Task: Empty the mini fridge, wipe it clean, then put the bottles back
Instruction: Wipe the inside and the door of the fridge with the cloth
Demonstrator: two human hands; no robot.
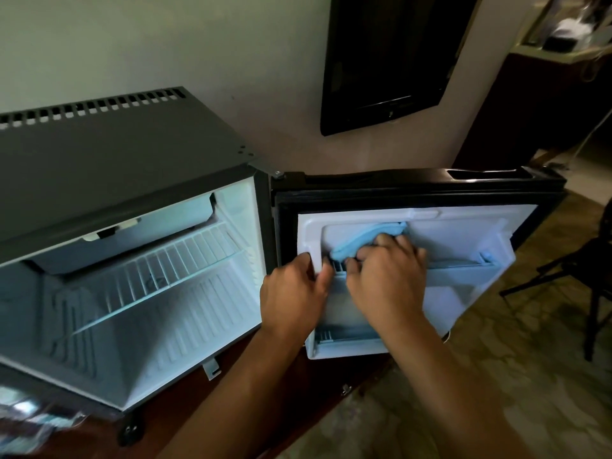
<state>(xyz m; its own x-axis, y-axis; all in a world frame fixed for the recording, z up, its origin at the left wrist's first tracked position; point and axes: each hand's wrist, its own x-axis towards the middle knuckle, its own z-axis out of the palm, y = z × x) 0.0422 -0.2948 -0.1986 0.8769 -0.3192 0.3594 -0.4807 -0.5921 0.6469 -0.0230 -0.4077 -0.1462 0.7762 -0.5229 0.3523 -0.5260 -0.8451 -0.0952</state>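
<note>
The mini fridge (109,154) stands open at the left, its white inside lit and holding only a wire shelf (172,256). Its door (463,233) is swung wide to the right, showing the white inner liner with two door racks. My right hand (384,276) presses a light blue cloth (364,238) into the upper door rack, fingers curled over the cloth. My left hand (294,293) grips the left edge of the door liner beside that rack. No bottles can be seen inside the fridge or on the door.
A black flat screen (387,61) hangs on the wall above the door. A dark chair (592,276) stands at the right on the patterned floor. Blurred shiny items (29,415) lie at the lower left edge. A dark cabinet (536,101) stands at the far right.
</note>
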